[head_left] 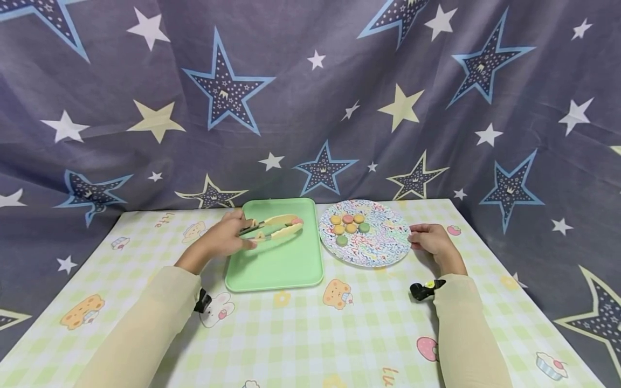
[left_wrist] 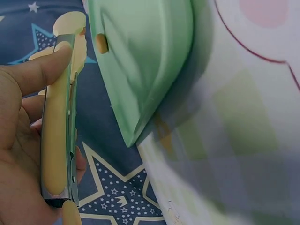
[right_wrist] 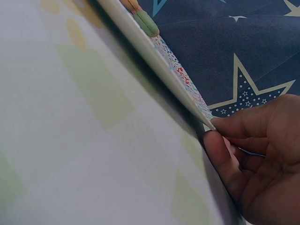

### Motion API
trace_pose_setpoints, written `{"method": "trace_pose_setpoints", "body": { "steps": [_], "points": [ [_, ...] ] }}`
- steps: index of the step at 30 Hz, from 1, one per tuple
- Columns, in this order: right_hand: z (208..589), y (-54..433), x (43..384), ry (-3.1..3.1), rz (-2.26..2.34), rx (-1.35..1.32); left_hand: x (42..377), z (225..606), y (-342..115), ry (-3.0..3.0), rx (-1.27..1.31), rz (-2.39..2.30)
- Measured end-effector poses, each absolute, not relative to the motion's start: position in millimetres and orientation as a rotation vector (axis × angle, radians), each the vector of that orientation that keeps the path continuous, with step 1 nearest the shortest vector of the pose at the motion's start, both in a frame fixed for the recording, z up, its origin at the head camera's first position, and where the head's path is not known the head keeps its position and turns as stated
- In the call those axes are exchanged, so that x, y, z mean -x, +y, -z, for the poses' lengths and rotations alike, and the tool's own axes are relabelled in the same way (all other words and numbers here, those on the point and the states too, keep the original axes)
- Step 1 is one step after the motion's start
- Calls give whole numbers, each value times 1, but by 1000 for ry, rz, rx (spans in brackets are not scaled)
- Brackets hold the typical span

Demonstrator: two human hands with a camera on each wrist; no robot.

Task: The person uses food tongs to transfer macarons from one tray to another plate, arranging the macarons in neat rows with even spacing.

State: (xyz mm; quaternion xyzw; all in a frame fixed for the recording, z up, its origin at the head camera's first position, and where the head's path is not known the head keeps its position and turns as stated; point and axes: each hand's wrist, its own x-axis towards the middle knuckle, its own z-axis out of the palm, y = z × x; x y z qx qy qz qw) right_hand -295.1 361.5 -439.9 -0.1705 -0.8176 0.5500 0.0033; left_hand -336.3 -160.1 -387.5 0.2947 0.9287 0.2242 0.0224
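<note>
My left hand (head_left: 225, 235) holds a pair of tongs (head_left: 276, 226) with pale yellow tips over the green tray (head_left: 274, 269). In the left wrist view the thumb lies along the yellow grip of the tongs (left_wrist: 55, 136). A pink macaron (head_left: 297, 221) shows at the tips of the tongs. On the right, my right hand (head_left: 433, 241) pinches the rim of a round speckled plate (head_left: 383, 245) between thumb and fingers. Several yellow macarons (head_left: 351, 228), a pink one (head_left: 347, 219) and two green ones (head_left: 364, 227) sit on the plate's left half.
The tray and plate stand side by side near the table's back edge. A checked cloth with cartoon prints covers the table (head_left: 291, 339). Behind hangs a dark star-patterned curtain (head_left: 291, 108). A small orange-yellow piece (left_wrist: 101, 43) shows at the tray in the left wrist view.
</note>
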Motion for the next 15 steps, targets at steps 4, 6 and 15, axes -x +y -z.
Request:
{"method": "trace_pose_setpoints", "body": {
  "steps": [4,6,15],
  "points": [
    [439,361,294,-2568,-1717,525,337,387,-158,2881,-939,-686],
    [439,361,294,-2572,-1713,516,337,386,-157,2879,-942,-694],
    [440,362,294,-2577,-1708,504,337,386,-141,2846,-943,-738]
  ]
}}
